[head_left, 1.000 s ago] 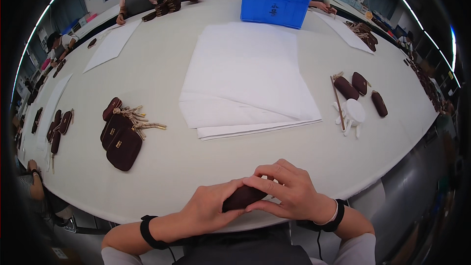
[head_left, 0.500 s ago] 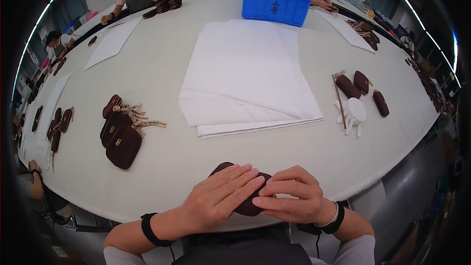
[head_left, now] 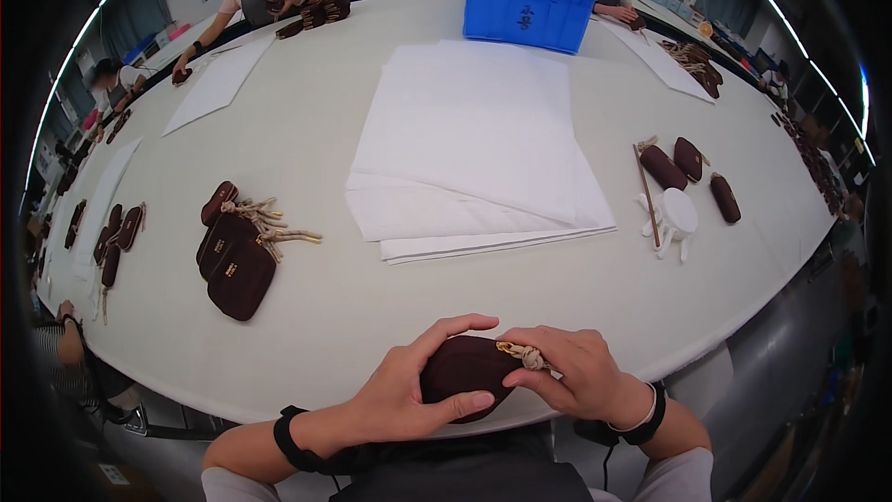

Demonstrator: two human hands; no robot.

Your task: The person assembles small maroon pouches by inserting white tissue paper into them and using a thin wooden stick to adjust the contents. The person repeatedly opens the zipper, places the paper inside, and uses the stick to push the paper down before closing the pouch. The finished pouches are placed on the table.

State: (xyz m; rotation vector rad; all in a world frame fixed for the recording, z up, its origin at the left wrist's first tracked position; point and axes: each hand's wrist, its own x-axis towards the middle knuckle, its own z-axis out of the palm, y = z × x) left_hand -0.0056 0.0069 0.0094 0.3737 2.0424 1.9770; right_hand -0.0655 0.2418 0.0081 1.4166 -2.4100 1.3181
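At the table's near edge I hold a small dark brown zipped pouch [head_left: 462, 370] between both hands. My left hand [head_left: 409, 389] wraps its left side, thumb across the near face and fingers at the far side. My right hand [head_left: 578, 368] grips the right end, where a gold zipper pull and a knotted beige cord [head_left: 528, 355] show. Left of my hands lies an overlapping group of similar brown pouches [head_left: 243, 279], their beige cords pointing right.
White sheets [head_left: 469, 139] are stacked mid-table, with a blue crate [head_left: 528, 9] behind. On the right lie several brown pouches [head_left: 663, 167], a thin brown stick [head_left: 648, 195] and a round white object [head_left: 679, 214]. Co-workers handle pouches along the far side; more pouches [head_left: 116, 242] lie far left.
My left hand has gone from lying flat over the pouch to wrapping its side. The pouch has turned, and its zipper pull and cord now show at my right hand.
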